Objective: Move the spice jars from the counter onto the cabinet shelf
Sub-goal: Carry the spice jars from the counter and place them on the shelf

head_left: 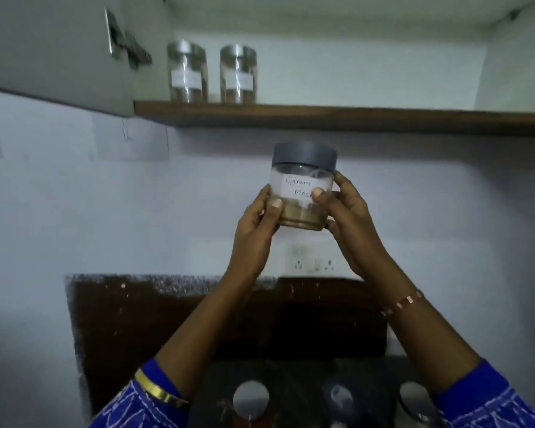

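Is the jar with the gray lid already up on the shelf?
No, the jar with the gray lid is held below the shelf by the left hand and right hand.

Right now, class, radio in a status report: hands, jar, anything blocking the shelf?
Left hand and right hand grip grey-lidded clear spice jar. Jar below brown wooden shelf. Two steel-lidded jars at shelf's left; right side open.

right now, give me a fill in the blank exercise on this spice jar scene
1. The held jar has a ____ lid.
2. The cabinet shelf already bears ____ jars.
3. The left hand and right hand keep the held jar ____ the shelf.
4. The two shelf jars stand at its ____ end.

Missing words: grey; two; below; left
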